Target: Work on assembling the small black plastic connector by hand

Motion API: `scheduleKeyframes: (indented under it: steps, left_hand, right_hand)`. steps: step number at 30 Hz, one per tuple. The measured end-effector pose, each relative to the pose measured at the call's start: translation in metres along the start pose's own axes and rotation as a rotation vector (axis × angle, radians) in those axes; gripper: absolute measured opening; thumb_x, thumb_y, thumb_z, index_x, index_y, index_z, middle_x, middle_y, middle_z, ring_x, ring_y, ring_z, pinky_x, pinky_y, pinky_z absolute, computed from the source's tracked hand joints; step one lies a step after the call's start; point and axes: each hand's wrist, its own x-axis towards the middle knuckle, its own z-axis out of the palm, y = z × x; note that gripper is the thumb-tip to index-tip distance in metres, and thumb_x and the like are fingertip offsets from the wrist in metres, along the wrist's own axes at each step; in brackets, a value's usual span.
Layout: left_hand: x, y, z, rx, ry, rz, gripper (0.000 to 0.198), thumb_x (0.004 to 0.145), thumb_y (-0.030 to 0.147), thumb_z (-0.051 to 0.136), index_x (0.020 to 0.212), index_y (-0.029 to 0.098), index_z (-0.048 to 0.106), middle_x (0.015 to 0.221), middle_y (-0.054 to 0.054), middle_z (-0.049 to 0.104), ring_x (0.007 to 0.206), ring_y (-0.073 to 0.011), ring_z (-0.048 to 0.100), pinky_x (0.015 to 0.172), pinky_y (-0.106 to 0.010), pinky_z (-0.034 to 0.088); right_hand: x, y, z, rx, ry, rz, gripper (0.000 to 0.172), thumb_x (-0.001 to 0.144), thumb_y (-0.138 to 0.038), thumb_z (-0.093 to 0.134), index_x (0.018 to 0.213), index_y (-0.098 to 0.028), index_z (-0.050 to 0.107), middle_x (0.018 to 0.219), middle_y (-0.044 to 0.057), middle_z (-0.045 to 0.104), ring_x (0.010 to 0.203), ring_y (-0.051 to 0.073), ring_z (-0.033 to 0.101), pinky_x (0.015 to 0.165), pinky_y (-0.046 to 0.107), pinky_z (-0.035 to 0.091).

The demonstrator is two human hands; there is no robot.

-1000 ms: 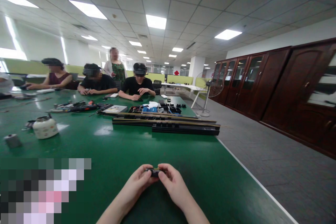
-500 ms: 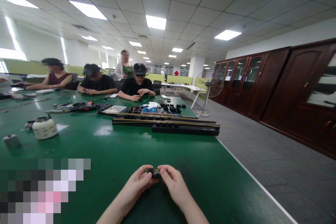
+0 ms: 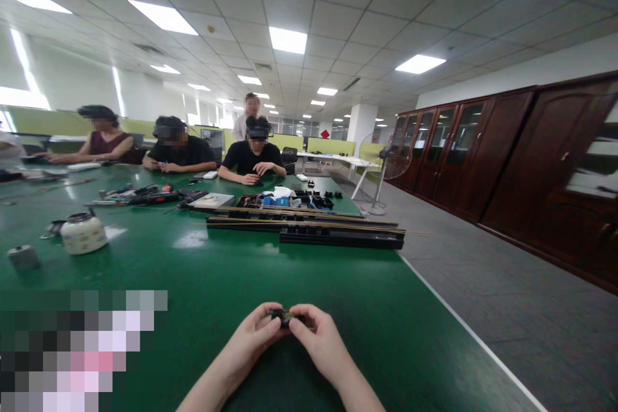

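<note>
Between my two hands is a small black part (image 3: 284, 317) with a yellowish-green bit on its upper side; its exact kind is too small to tell. My left hand (image 3: 255, 333) pinches its left end between thumb and fingers. On the other side my right hand (image 3: 316, 335) is closed on it too, the thumb pressed to the near face and the fingers curled behind. Fingers cover much of the part. Both hands are held low over the near side of the green table (image 3: 232, 277).
Long black rails (image 3: 342, 239) with thin yellowish rods lie ahead across the table. Behind them are a blue box (image 3: 276, 201) and small black parts (image 3: 321, 201). A patterned pot (image 3: 84, 235) and a metal cylinder (image 3: 23, 257) stand left. Several people sit opposite; a fan (image 3: 383, 161) stands right.
My right thumb has moved left and inward on the black part, bringing the right hand's grip closer to the left thumb. My left hand is nearly still. The standing person behind has shifted right.
</note>
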Motion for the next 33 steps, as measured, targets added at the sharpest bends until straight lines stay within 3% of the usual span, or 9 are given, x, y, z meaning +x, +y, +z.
scheduleKeyframes:
  steps: [18, 33]
  left_hand:
    - [-0.0047, 0.0049, 0.0055, 0.031, -0.009, 0.010, 0.039, 0.058, 0.028, 0.079, 0.090, 0.019, 0.059, 0.087, -0.006, 0.071, 0.085, -0.0191, 0.066, 0.082, -0.026, 0.045]
    - [-0.0009, 0.0021, 0.0018, 0.225, 0.015, 0.055, 0.041, 0.060, 0.039, 0.075, 0.092, 0.020, 0.058, 0.088, -0.005, 0.070, 0.090, -0.0217, 0.063, 0.089, -0.035, 0.042]
  right_hand:
    - [-0.0003, 0.0010, 0.0009, -0.005, 0.005, -0.005, 0.027, 0.070, -0.039, 0.062, 0.088, -0.018, 0.065, 0.088, 0.005, 0.067, 0.082, 0.020, 0.060, 0.073, 0.031, 0.047]
    - [0.0013, 0.0077, 0.0001, -0.063, -0.001, -0.011, 0.023, 0.073, -0.034, 0.058, 0.088, -0.018, 0.063, 0.090, 0.005, 0.066, 0.086, 0.021, 0.060, 0.077, 0.031, 0.046]
